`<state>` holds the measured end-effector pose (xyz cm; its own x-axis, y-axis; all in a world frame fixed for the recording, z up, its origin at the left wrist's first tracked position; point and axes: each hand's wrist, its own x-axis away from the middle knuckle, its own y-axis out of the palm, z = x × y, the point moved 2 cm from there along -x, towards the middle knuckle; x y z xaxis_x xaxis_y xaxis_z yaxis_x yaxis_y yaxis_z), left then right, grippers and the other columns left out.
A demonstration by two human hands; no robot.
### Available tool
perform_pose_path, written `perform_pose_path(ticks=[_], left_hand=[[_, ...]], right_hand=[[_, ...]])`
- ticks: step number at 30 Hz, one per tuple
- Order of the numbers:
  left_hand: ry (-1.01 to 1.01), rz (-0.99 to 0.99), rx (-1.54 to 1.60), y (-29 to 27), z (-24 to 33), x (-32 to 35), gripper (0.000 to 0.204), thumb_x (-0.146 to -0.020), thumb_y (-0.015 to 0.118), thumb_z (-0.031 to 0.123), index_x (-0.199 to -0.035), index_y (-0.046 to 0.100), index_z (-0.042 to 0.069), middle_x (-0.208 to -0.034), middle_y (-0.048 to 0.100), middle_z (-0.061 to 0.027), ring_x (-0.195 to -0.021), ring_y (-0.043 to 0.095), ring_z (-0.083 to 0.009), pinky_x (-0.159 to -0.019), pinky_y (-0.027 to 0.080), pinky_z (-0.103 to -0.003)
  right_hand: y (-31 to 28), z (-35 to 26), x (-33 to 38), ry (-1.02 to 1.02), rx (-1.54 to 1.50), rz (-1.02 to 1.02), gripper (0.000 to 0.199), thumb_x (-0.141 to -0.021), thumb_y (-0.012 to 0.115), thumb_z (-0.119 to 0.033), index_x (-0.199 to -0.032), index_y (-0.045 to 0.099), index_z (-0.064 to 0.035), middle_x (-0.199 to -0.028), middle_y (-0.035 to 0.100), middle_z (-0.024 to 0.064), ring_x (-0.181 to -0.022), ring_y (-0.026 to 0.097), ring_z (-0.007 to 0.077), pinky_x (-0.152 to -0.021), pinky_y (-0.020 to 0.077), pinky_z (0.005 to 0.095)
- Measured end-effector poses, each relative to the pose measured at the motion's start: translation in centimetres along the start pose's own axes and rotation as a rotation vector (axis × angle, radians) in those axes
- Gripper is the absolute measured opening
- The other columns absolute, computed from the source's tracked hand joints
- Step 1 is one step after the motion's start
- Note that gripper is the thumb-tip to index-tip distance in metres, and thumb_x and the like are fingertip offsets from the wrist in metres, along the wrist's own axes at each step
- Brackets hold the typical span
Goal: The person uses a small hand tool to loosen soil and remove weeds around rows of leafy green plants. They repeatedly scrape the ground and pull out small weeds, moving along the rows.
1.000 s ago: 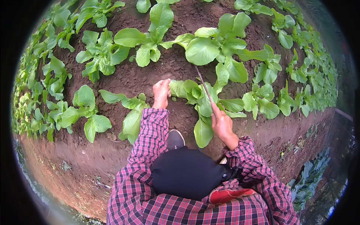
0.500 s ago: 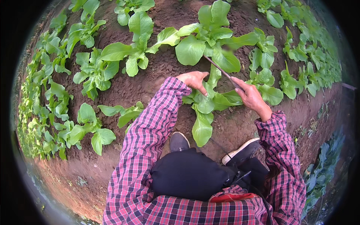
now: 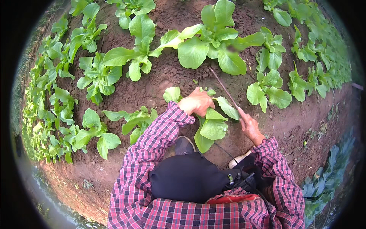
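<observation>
My left hand (image 3: 197,102) is closed around the base of a leafy green lettuce (image 3: 214,128). The lettuce is tipped over, its broad leaves hanging toward my shoes and spreading out on both sides of my fist. Its cut or root end is hidden by my fingers. To the right, my right hand (image 3: 250,127) grips a thin, long knife (image 3: 224,88), whose dark blade points away and leftward over the soil. A small scrap of leaf (image 3: 195,81) lies on the soil just beyond my left hand.
A large lettuce (image 3: 219,38) stands in the bed straight ahead, with more rows to the left and right. A smaller lettuce (image 3: 139,123) grows beside my left forearm. My shoes (image 3: 184,145) rest at the bed's near side. A black cord (image 3: 227,152) hangs across my legs.
My left hand has closed around the lettuce, which has tipped and bunched up. My right hand has drawn the knife back toward me, off the plant.
</observation>
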<state>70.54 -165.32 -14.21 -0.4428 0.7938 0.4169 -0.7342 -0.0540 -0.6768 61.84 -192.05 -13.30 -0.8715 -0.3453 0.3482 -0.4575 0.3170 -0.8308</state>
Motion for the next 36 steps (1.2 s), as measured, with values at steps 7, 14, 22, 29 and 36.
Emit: perform_pose_path(ticks=[7, 14, 22, 29, 36], left_hand=[[-0.048, 0.018, 0.081, -0.4, 0.0, 1.2, 0.036, -0.065, 0.064, 0.017, -0.100, 0.067, 0.024, -0.100, 0.063, 0.0010, -0.102, 0.053, -0.0228, -0.092, 0.034, -0.049], [-0.061, 0.043, 0.072, -1.5, 1.3, 0.7, 0.040, -0.063, 0.058, 0.010, -0.101, 0.067, 0.021, -0.101, 0.062, -0.0009, -0.105, 0.052, -0.0233, -0.094, 0.033, -0.048], [-0.073, 0.062, 0.106, -0.8, 0.6, 1.0, 0.045, -0.061, 0.059, 0.008, -0.104, 0.065, 0.020, -0.105, 0.062, -0.0035, -0.109, 0.051, -0.0253, -0.097, 0.029, -0.054], [-0.034, 0.161, 0.072, -0.1, 0.6, 1.2, 0.041, -0.060, 0.061, 0.010, -0.099, 0.068, 0.020, -0.110, 0.059, -0.0034, -0.111, 0.048, -0.0276, -0.100, 0.028, -0.054], [-0.046, 0.004, 0.015, -0.8, 1.3, 1.0, 0.041, -0.059, 0.062, 0.011, -0.098, 0.067, 0.021, -0.119, 0.055, 0.0006, -0.119, 0.042, -0.0275, -0.101, 0.026, -0.051]], right_hand=[[-2.5, 1.3, 9.8, 0.107, 0.004, -0.021, 0.055, -0.082, 0.055, -0.010, -0.133, 0.040, -0.0218, -0.082, 0.059, 0.0175, -0.072, 0.059, 0.0383, -0.064, 0.0490, 0.0460], [-1.5, -1.7, -0.9, 0.032, 0.003, 0.152, 0.047, -0.084, 0.055, -0.012, -0.129, 0.043, -0.0216, -0.079, 0.057, 0.0148, -0.070, 0.059, 0.0375, -0.059, 0.0476, 0.0459], [0.7, 0.9, 5.0, 0.242, -0.071, 0.192, 0.054, -0.084, 0.053, -0.012, -0.134, 0.038, -0.0256, -0.089, 0.061, 0.0176, -0.077, 0.060, 0.0387, -0.066, 0.0496, 0.0464], [-2.0, 0.2, -4.2, 0.317, -0.244, 0.583, 0.042, -0.088, 0.049, -0.007, -0.129, 0.044, -0.0071, -0.116, 0.056, 0.0208, -0.102, 0.058, 0.0342, -0.086, 0.0458, 0.0366], [-0.7, 0.3, -13.6, 0.480, -0.217, 0.415, 0.054, -0.088, 0.048, -0.016, -0.138, 0.029, -0.0168, -0.082, 0.062, 0.0255, -0.076, 0.060, 0.0421, -0.068, 0.0472, 0.0490]])
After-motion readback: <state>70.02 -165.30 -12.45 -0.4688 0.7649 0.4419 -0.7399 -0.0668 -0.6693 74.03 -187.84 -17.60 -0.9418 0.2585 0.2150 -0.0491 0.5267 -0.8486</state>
